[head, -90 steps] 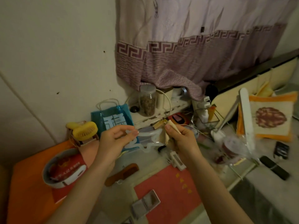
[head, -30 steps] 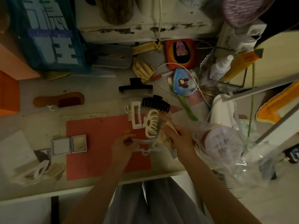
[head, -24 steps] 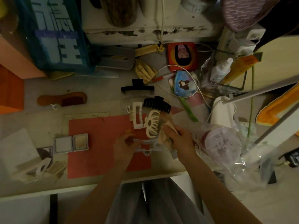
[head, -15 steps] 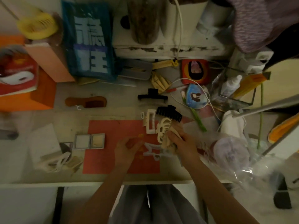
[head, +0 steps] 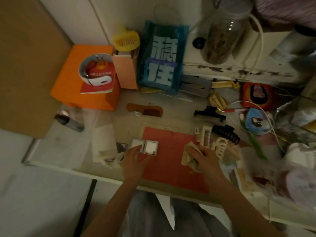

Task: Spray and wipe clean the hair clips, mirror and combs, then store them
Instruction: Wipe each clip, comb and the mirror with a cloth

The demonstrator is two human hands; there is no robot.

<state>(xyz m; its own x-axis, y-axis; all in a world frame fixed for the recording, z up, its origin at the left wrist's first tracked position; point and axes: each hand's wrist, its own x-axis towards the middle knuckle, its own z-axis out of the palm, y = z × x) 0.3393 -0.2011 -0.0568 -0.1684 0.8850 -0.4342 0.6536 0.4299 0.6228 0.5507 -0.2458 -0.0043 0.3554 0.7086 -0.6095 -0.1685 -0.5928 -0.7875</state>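
Observation:
A small folding mirror lies open on the left edge of the red mat. My left hand reaches to it, fingertips touching its near edge. My right hand grips a crumpled beige cloth on the mat. Just past that hand lie a cream claw clip, a cream rectangular clip and a black claw clip. Another black clip lies farther back. A brown comb lies behind the mat. A white clip lies left of the mirror.
A dark bottle lies on its side at the left. An orange box, a blue bag and a jar stand at the back. Cables, pouches and plastic bags crowd the right side. The table's front edge is close below my hands.
My left hand let go of the pale clip and moved left to the mirror. My right hand still holds the cloth. The camera swung left, bringing the orange box and bottle into view.

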